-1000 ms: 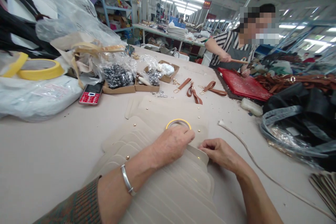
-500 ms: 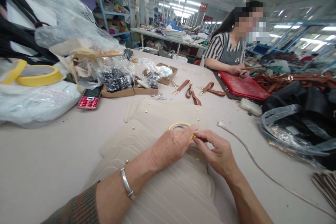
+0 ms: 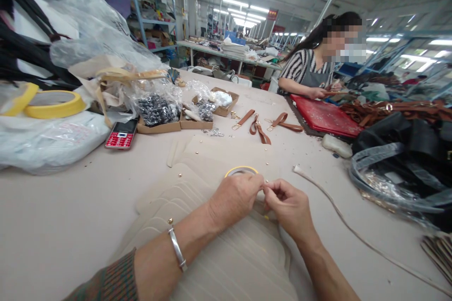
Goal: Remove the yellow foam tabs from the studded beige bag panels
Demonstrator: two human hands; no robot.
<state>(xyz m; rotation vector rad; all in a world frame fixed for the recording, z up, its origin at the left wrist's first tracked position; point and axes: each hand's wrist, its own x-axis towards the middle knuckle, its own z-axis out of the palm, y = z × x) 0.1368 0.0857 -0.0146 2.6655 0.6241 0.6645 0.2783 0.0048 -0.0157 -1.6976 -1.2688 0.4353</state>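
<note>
Nearest the camera, a fanned stack of beige leather panels (image 3: 226, 263) is spread on the worktop (image 3: 70, 216), studded here and there with small brass rivets. Over its far edge the left hand (image 3: 235, 197) and the right hand (image 3: 287, 204) are brought together, fingertips nearly touching. Both are curled into a pinch; something small appears to be held between them, though what it is cannot be made out. Just beyond the left hand's knuckles, and touching them, a roll of yellow tape (image 3: 242, 170) is laid flat, so it sits straight ahead of the left hand and a little left of the right; the left hand is the nearer one.

To the right, a pale cord (image 3: 332, 197) is run diagonally across the surface. Farther out, brown leather straps (image 3: 259, 124) are laid beside cardboard boxes of hardware (image 3: 158, 115), with a red phone (image 3: 122, 135) to the left. Across the worktop a second person (image 3: 307, 73) is seated over a red mat (image 3: 326, 115). Behind, a long factory hall with shelving and strip lights is seen.
</note>
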